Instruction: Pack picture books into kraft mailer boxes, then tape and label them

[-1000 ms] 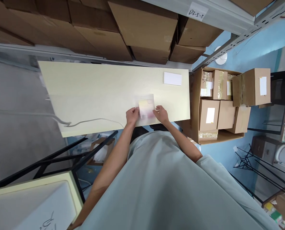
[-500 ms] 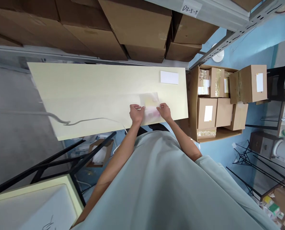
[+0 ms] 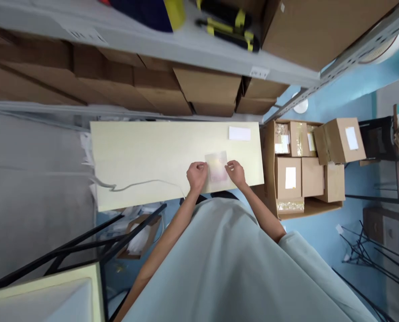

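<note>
A small clear plastic bag (image 3: 217,167) with yellow and pink contents lies on the pale wooden table (image 3: 145,152) near its front edge. My left hand (image 3: 197,174) is closed on the bag's left side. My right hand (image 3: 236,172) pinches its right side. Both hands rest low over the tabletop. What is inside the bag is too blurred to name.
A white card (image 3: 240,133) lies at the table's far right corner. A grey cable (image 3: 135,184) runs along the front left. An open carton (image 3: 304,165) of small boxes stands on the floor to the right. Shelves of cardboard boxes (image 3: 206,87) rise behind the table.
The camera has tilted up, bringing an upper shelf into view. Both hands stay on the bag, which now sits a little further right along the table than a second ago.
</note>
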Demonstrator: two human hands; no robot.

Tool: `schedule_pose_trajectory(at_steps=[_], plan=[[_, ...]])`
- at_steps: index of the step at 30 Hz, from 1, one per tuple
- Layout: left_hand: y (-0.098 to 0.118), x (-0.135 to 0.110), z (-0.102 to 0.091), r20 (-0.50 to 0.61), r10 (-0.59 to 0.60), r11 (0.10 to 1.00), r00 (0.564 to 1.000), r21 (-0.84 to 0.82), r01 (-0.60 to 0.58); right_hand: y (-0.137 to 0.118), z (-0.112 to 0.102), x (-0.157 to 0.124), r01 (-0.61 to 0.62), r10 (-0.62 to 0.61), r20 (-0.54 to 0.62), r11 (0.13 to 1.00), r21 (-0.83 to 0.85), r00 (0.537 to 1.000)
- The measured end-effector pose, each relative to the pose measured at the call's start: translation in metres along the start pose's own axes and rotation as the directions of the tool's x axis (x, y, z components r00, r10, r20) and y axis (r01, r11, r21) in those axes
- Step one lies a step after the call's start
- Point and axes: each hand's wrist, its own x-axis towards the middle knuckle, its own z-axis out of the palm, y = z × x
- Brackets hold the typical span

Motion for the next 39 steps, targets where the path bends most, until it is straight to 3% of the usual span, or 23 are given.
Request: schedule_pose_trajectory(at_steps=[4,7,14,19,22,25,28,30,34,37,39], plan=[[0.055,0.015,-0.023,-0.048,0.116,0.987,0.992,-0.111,-0.120,-0.048,-0.027,0.019,0.142,-0.138,-0.058,0.988,0.068,0.989],[0.104,0.032,-0.042,-0.118,0.234,0.941,0.965,-0.223,-0.256,-0.095,-0.059,0.044,0.297,-0.282,-0.141,0.950,0.095,0.949],[0.230,0.064,-0.105,-0.302,0.463,0.783,0.833,-0.300,-0.544,-0.228,-0.146,0.098,0.576,-0.569,-0.273,0.815,-0.064,0.775],[0.284,0.080,-0.156,-0.409,0.504,0.717,0.761,-0.293,-0.633,-0.309,-0.174,0.121,0.677,-0.719,-0.244,0.695,-0.244,0.650],[0.298,0.088,-0.182,-0.451,0.490,0.721,0.746,-0.270,-0.638,-0.353,-0.172,0.130,0.711,-0.796,-0.145,0.594,-0.377,0.588],[0.303,0.092,-0.199,-0.483,0.479,0.717,0.732,-0.266,-0.644,-0.397,-0.161,0.136,0.714,-0.825,0.000,0.489,-0.501,0.566],[0.297,0.089,-0.210,-0.499,0.454,0.719,0.738,-0.285,-0.634,-0.433,-0.149,0.140,0.679,-0.795,0.087,0.450,-0.580,0.601],[0.287,0.087,-0.218,-0.501,0.438,0.715,0.746,-0.308,-0.627,-0.447,-0.148,0.144,0.636,-0.771,0.051,0.484,-0.601,0.635],[0.252,0.087,-0.237,-0.521,0.369,0.723,0.770,-0.360,-0.590,-0.437,-0.170,0.155,0.503,-0.700,-0.118,0.609,-0.614,0.705],[0.235,0.090,-0.242,-0.515,0.329,0.739,0.792,-0.381,-0.555,-0.402,-0.195,0.162,0.377,-0.586,-0.126,0.655,-0.655,0.800],[0.236,0.089,-0.234,-0.485,0.338,0.738,0.806,-0.395,-0.547,-0.377,-0.208,0.164,0.335,-0.538,-0.110,0.659,-0.674,0.836]])
